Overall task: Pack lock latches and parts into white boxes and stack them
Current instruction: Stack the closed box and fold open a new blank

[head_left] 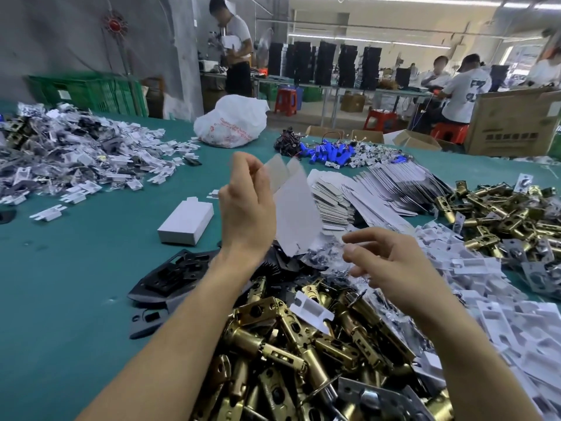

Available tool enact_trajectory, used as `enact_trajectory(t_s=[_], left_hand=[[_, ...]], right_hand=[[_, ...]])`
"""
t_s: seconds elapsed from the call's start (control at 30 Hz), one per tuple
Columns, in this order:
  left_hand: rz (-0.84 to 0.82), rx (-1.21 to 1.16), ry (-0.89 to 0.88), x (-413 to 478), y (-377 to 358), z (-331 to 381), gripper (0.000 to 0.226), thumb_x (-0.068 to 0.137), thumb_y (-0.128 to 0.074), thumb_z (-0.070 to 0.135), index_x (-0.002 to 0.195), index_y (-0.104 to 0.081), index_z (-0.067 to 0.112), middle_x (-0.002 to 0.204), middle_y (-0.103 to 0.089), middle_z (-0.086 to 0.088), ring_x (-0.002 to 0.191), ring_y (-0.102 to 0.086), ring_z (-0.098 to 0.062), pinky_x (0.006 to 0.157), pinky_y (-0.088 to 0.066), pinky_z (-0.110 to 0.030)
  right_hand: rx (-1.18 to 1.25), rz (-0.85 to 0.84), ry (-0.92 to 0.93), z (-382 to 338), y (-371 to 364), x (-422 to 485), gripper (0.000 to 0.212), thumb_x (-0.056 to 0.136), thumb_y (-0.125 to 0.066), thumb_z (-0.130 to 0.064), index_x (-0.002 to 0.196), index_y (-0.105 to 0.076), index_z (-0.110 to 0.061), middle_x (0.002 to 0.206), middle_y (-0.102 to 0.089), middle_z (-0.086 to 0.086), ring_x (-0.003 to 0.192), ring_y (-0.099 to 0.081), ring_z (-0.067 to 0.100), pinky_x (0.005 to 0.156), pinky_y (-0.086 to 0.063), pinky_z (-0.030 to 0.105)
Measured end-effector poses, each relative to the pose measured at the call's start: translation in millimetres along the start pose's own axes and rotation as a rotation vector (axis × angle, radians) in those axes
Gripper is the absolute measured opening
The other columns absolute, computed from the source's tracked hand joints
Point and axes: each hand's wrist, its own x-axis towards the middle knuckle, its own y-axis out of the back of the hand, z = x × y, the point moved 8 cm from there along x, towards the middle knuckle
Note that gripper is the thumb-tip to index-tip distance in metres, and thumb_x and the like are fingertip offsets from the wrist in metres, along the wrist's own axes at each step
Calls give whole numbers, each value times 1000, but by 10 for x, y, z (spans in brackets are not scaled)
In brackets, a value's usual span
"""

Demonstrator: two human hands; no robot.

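On a teal cloth-covered worktable (76, 268) in a busy workshop, heaped brass lock latches (303, 344) lie nearest the camera; above them the left hand (246, 208) pinches the left edge of a flat, unfolded white cardboard box blank (296, 208). The blank is held up off the table, its long axis near upright and leaning slightly, its end flaps pointing up and away, its face plain and pale grey-white; the right hand (391, 268) hovers just beside its lower end, fingers loosely spread, holding nothing. A closed white cardboard box (185, 221) lies flat to the left.
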Motion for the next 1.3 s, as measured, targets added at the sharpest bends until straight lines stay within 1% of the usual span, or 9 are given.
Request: enact_trajectory(t_s=[0.23, 0.37, 0.5, 0.6, 0.73, 0.83, 1.03, 1.2, 1.3], left_hand=[[34, -371, -370, -93, 356, 781, 10, 98, -59, 3, 99, -55, 12, 67, -53, 3, 57, -45, -3, 50, -35, -19], [5, -454, -344, -133, 393, 877, 18, 96, -61, -2, 104, -58, 14, 86, -62, 10, 72, -56, 7, 67, -44, -11], [16, -395, 9, -186, 304, 635, 15, 97, -66, 14, 109, -58, 19, 87, -63, 9, 72, -62, -2, 63, -48, -21], [-178, -196, 281, -307, 112, 433, 51, 87, -72, 47, 129, -46, 31, 120, -57, 11, 101, -64, -8, 77, -53, -20], [-714, -20, 289, -590, -248, 412, 126, 55, -75, 78, 157, -14, 36, 153, -34, 13, 136, -34, 1, 110, -33, -26], [-801, 90, 253, -693, -310, 423, 148, 45, -76, 81, 156, 12, 39, 154, -20, 20, 141, -25, 0, 111, -30, -29], [-682, 135, 154, -581, -236, 429, 131, 42, -65, 72, 155, -7, 40, 141, -37, 15, 130, -37, -6, 94, -34, -27], [-691, 80, 120, -559, -206, 423, 109, 51, -90, 50, 145, -36, 34, 129, -54, 15, 112, -56, -10, 90, -51, -35], [-665, 77, 87, -533, -192, 435, 97, 54, -93, 45, 136, -42, 34, 117, -56, 14, 102, -58, -11, 83, -53, -41]], right_hand=[[-34, 197, 389, -564, 194, -166, 67, 80, -70, -58, 136, -34, -56, 128, -51, -21, 114, -51, -6, 87, -45, 14], [-45, 254, 560, -808, 274, -295, 41, 83, -71, -38, 122, -57, -41, 119, -63, -16, 110, -61, 6, 90, -51, 26], [174, 133, 480, -797, 119, -279, 14, 85, -73, -13, 88, -69, -27, 85, -75, -6, 75, -72, 13, 65, -60, 30], [301, 278, 405, -722, 167, -274, 17, 88, -70, -10, 82, -64, -24, 81, -73, -1, 71, -72, 18, 57, -59, 30], [530, 335, 260, -581, 217, -244, 18, 90, -68, -8, 80, -56, -17, 76, -70, 1, 69, -67, 17, 52, -56, 30], [588, 207, 178, -548, 118, -221, 23, 86, -69, -6, 74, -56, -19, 80, -68, 11, 70, -67, 21, 52, -56, 32], [604, 4, 187, -634, -122, -241, 27, 78, -70, -14, 104, -66, -20, 96, -77, 6, 85, -74, 21, 61, -58, 27], [511, 136, 216, -639, 11, -253, 48, 67, -76, -31, 108, -54, -25, 97, -73, 3, 79, -73, 20, 58, -59, 30], [398, 248, 350, -732, 122, -305, 42, 78, -78, -15, 105, -50, -30, 93, -67, 1, 68, -72, 22, 51, -59, 34]])
